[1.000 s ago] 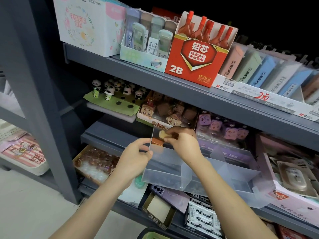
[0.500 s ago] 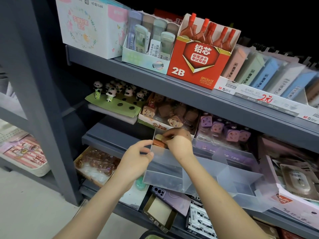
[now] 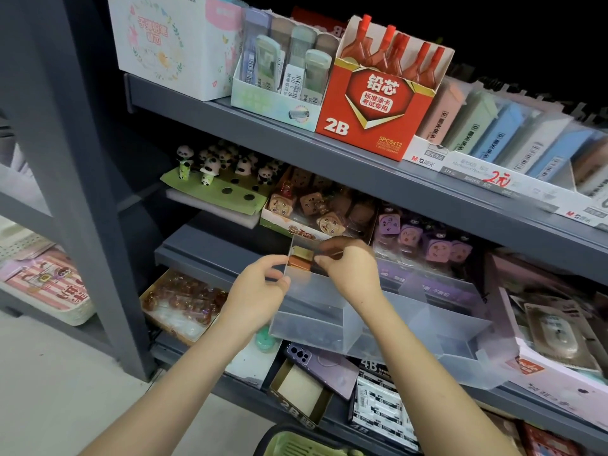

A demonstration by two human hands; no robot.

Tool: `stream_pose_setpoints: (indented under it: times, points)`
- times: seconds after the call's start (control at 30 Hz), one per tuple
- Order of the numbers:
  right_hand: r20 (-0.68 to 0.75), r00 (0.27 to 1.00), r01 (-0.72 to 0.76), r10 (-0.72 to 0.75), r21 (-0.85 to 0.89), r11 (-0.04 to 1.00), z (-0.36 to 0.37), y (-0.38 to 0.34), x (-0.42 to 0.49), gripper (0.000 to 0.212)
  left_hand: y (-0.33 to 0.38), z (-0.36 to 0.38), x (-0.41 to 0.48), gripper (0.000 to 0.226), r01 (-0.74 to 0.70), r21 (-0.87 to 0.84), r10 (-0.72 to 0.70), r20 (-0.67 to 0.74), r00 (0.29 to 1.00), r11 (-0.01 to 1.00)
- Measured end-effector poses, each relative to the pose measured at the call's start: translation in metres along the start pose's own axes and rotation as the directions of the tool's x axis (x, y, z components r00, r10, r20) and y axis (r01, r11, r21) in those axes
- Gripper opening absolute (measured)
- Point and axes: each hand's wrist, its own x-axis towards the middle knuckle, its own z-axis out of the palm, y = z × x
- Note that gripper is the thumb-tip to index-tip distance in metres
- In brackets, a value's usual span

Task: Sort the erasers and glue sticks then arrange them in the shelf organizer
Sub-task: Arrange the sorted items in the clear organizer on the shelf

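Two hands at the clear organizer, erasers stacked in its far left corner.

The left hand [image 3: 260, 292] pinches the top edge of the clear organizer's [image 3: 309, 330] left wall, with thumb and forefinger closed on the plastic and the other fingers curled behind. The right hand [image 3: 348, 269] reaches over the same compartment, its fingers bent and close together and the thumb tip just beside the small erasers [image 3: 300, 258]. Whether it grips one I cannot tell (the knuckles hide the fingertips from here). The erasers are little blocks, tan on top and orange-brown beneath, stacked against the left wall in the back corner. The organizer is translucent plastic split into several bins. It sits at the front edge of the grey shelf [image 3: 204, 251], one level below the red 2B box [image 3: 371, 103].
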Motion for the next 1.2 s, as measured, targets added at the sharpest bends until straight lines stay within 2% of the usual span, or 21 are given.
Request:
stream_pose_setpoints:
  times: [0.1, 0.23, 0.3, 0.37, 0.47, 0.53, 0.6, 0.67, 0.73, 0.8, 0.83, 0.9, 0.97, 1.07, 1.2]
  points:
    - [-0.091, 0.992, 0.091, -0.09, 0.006, 0.996, -0.024, 0.004, -0.039, 0.018, 0.003, 0.0, -0.014, 0.035, -0.076, 0.17, 0.093, -0.093, 0.991, 0.983]
    - [-0.233, 0.963, 0.157, -0.138, 0.064, 0.986, -0.063, 0.039, -0.116, 0.013, 0.004, -0.003, -0.058, 0.03, -0.294, 0.43, 0.411, -0.208, 0.888, 0.854]
    - [-0.27, 0.957, 0.138, -0.11, 0.089, 0.986, -0.074, 0.071, -0.162, 0.01, -0.001, 0.004, -0.084, 0.024, -0.404, 0.483, 0.536, -0.171, 0.827, 0.777]
    - [-0.253, 0.967, 0.065, -0.039, 0.092, 0.994, -0.074, 0.109, -0.209, 0.009, -0.014, 0.017, -0.111, 0.023, -0.494, 0.495, 0.602, -0.074, 0.795, 0.714]
    - [-0.051, 0.975, -0.212, 0.216, 0.071, 0.975, -0.058, 0.179, -0.271, 0.01, -0.046, 0.044, -0.15, 0.017, -0.567, 0.507, 0.586, 0.143, 0.798, 0.649]
    - [0.119, 0.889, -0.45, 0.442, 0.05, 0.892, -0.039, 0.227, -0.306, 0.018, -0.072, 0.062, -0.171, 0.016, -0.63, 0.521, 0.553, 0.319, 0.769, 0.576]
    - [0.218, 0.791, -0.589, 0.572, 0.018, 0.808, -0.019, 0.265, -0.335, 0.026, -0.098, 0.078, -0.187, 0.023, -0.695, 0.548, 0.529, 0.457, 0.715, 0.465]
    - [0.278, 0.72, -0.654, 0.636, -0.035, 0.756, 0.002, 0.291, -0.356, 0.02, -0.12, 0.086, -0.191, 0.031, -0.673, 0.64, 0.504, 0.471, 0.724, 0.37]
    - [0.349, 0.652, -0.695, 0.673, -0.079, 0.715, 0.025, 0.31, -0.37, 0.023, -0.138, 0.085, -0.188, 0.041, -0.547, 0.761, 0.435, 0.386, 0.813, 0.347]
    - [0.415, 0.595, -0.709, 0.688, -0.132, 0.693, 0.05, 0.324, -0.379, 0.031, -0.151, 0.082, -0.183, 0.051, -0.432, 0.833, 0.341, 0.317, 0.885, 0.345]
    - [0.431, 0.586, -0.698, 0.686, -0.162, 0.698, 0.061, 0.329, -0.382, 0.048, -0.158, 0.081, -0.18, 0.054, -0.415, 0.842, 0.299, 0.321, 0.899, 0.344]
    - [0.415, 0.587, -0.675, 0.695, -0.223, 0.704, 0.083, 0.338, -0.38, 0.082, -0.169, 0.08, -0.177, 0.058, -0.419, 0.839, 0.237, 0.353, 0.905, 0.347]
    - [0.387, 0.607, -0.632, 0.694, -0.295, 0.717, 0.096, 0.343, -0.373, 0.094, -0.176, 0.081, -0.175, 0.059, -0.435, 0.841, 0.222, 0.38, 0.898, 0.323]
    - [0.352, 0.635, -0.542, 0.688, -0.431, 0.721, 0.109, 0.344, -0.367, 0.095, -0.183, 0.081, -0.172, 0.058, -0.454, 0.845, 0.234, 0.398, 0.887, 0.284]
    - [0.36, 0.717, -0.359, 0.597, -0.543, 0.759, 0.126, 0.335, -0.372, 0.076, -0.189, 0.081, -0.17, 0.055, -0.452, 0.851, 0.243, 0.394, 0.886, 0.267]
